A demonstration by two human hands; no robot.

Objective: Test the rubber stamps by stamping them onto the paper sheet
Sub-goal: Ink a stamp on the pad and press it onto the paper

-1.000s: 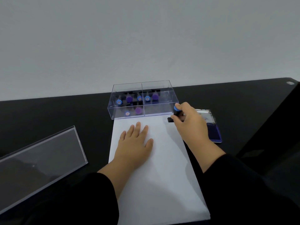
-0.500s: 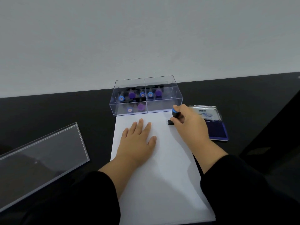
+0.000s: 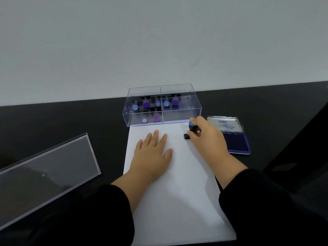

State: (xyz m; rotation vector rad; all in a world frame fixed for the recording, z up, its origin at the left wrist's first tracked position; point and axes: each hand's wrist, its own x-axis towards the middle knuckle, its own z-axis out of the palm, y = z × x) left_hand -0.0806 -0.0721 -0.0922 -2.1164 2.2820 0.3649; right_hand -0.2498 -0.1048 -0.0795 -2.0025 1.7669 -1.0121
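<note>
Stamp (image 3: 191,127) with the blue cap stands upright at the far right corner of the paper sheet (image 3: 175,192), its black base (image 3: 186,136) pressed on or just above the page; the frame does not settle which. It looks small, light and rigid, probably plastic with a soft rubber face underneath, so it should need only a modest, even downward push. The narrow barrel below the cap is the natural place to hold it, and that is where the right hand (image 3: 207,139) pinches it, fingers curled round the barrel with the cap showing above them. A tilt during the press would likely leave a partial print.

Paper is thin and liable to slide on the dark table (image 3: 71,125). The left hand (image 3: 152,153) lies flat on it at about nine o'clock from the stamp, fingers straight and spread, holding nothing, weighing the sheet down. No print is visible on the sheet.

At about three o'clock from the stamp, just off the paper's edge, the ink pad (image 3: 236,142) lies open, its metal lid (image 3: 224,125) hinged back and the dark violet pad exposed.

At twelve o'clock from the left hand, touching the sheet's far edge, sits a clear box (image 3: 161,104) split into two compartments. The left compartment holds several stamps (image 3: 146,104) with blue and purple caps; the right holds about two near the divider, and the rest of it looks bare. The clear lid (image 3: 46,173) of the box lies well apart at nine o'clock.
</note>
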